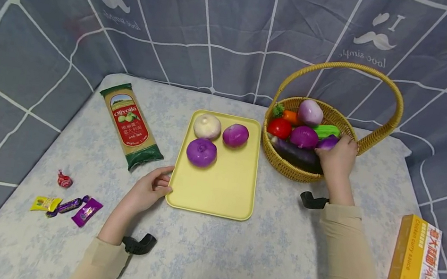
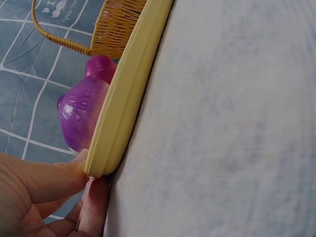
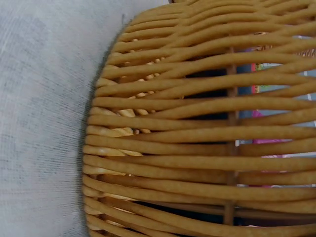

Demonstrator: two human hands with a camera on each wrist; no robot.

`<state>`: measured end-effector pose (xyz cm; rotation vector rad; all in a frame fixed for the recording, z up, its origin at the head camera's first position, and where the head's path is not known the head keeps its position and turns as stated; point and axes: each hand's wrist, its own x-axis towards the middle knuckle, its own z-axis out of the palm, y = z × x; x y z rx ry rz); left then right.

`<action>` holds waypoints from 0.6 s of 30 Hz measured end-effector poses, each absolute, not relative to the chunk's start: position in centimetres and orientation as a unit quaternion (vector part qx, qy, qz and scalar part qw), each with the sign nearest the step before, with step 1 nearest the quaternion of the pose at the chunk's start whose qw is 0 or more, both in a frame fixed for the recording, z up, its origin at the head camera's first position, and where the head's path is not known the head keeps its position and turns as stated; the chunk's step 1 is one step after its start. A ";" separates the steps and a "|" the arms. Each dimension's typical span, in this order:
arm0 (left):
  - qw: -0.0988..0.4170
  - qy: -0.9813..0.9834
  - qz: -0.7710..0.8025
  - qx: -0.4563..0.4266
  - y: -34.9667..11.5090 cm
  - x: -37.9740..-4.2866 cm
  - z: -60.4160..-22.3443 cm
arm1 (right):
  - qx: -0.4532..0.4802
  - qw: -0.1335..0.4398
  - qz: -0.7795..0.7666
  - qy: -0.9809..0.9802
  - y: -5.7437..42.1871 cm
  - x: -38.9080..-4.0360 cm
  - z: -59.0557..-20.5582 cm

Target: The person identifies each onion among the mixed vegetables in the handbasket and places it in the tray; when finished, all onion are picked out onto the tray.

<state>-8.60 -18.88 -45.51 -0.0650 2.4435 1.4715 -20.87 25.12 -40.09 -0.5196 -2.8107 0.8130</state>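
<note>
My left hand (image 1: 150, 190) pinches the left edge of a yellow tray (image 1: 212, 190), thumb on the rim and fingers beneath it in the left wrist view. On the tray sit a whitish onion (image 1: 207, 126), a purple onion (image 1: 201, 152) and a smaller purple vegetable (image 1: 235, 135). My right hand (image 1: 338, 158) reaches over the near right rim of a wicker basket (image 1: 288, 169), its fingers curled on a shiny purple vegetable (image 1: 328, 142), partly hidden by them. Around it lie an eggplant (image 1: 296, 155), another purple onion (image 1: 304, 137) and a green vegetable (image 1: 326, 131). Basket weave (image 3: 197, 133) hides this hand in the right wrist view.
The basket also holds a tomato (image 1: 280, 128), a carrot (image 1: 291, 117) and a pale purple vegetable (image 1: 310, 112) under its tall handle (image 1: 345, 65). Left of the tray lie a pasta packet (image 1: 131, 126) and several candies (image 1: 86, 212). A pasta box (image 1: 410, 275) stands at right.
</note>
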 end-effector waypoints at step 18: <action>0.148 0.850 0.505 -0.027 -18.8 -8.7 -45.5 | -0.189 0.142 0.319 -0.918 24.6 -19.2 -39.7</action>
